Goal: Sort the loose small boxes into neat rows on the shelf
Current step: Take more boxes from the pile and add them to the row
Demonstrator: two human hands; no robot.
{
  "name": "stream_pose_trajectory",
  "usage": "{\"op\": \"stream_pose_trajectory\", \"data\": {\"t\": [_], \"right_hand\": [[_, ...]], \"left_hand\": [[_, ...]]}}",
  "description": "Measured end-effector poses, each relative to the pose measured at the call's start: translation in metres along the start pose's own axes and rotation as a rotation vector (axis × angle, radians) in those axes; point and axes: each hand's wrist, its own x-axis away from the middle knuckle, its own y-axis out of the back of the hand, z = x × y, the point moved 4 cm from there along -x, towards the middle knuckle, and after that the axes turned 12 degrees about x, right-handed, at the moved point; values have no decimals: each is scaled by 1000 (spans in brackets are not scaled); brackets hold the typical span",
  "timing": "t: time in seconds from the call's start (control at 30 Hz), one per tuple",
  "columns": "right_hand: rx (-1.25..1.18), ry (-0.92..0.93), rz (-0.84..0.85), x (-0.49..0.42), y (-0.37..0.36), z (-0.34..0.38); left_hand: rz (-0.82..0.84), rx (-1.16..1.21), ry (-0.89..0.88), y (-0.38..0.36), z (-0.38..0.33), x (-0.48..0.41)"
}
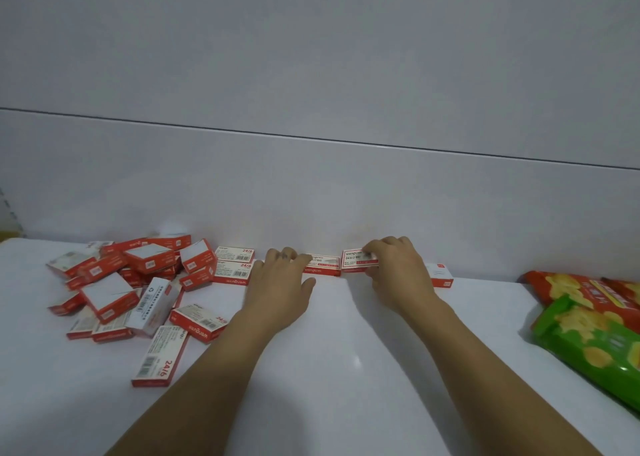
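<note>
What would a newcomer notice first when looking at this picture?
A jumbled pile of red-and-white boxes fills the left of the shelf. At the back wall, the left hand touches the row of boxes while the right hand pinches one box. Green and red snack bags lie at the right edge.

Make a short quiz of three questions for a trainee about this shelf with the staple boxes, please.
1. True or false: the loose pile of staple boxes lies to the left of the left hand.
2. Which hand pinches the 24/6 staple box by the back wall? A) left hand B) right hand
3. Fill in: the green chip bag lies at the ___ end of the shelf.

Key: 1 true; 2 B; 3 right.
</note>
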Motion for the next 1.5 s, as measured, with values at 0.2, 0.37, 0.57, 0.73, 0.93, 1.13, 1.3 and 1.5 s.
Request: {"op": "stream_pose_trajectory", "data": {"t": [0.2, 0.37, 0.57, 0.73, 0.93, 1.13, 1.3, 1.5], "right_hand": [[115, -21, 107, -18, -15, 5], [37, -35, 71, -15, -20, 18], [69, -73, 99, -10, -36, 42], [45, -44, 117, -1, -47, 53], [58, 23, 259, 8, -60, 47], [93, 30, 260, 10, -62, 47], [146, 41, 67, 9, -42, 62], [90, 216, 3, 5, -10, 107]], "left_hand": [[68, -69, -8, -7, 3, -2], [83, -78, 32, -7, 5, -3], [69, -73, 80, -3, 9, -3], [51, -80, 72, -4, 8, -3], [78, -121, 79, -6, 5, -2], [95, -131, 80, -2, 7, 1], [40, -83, 79, 15, 1, 12], [-50, -169, 48, 73, 20, 27]]}}
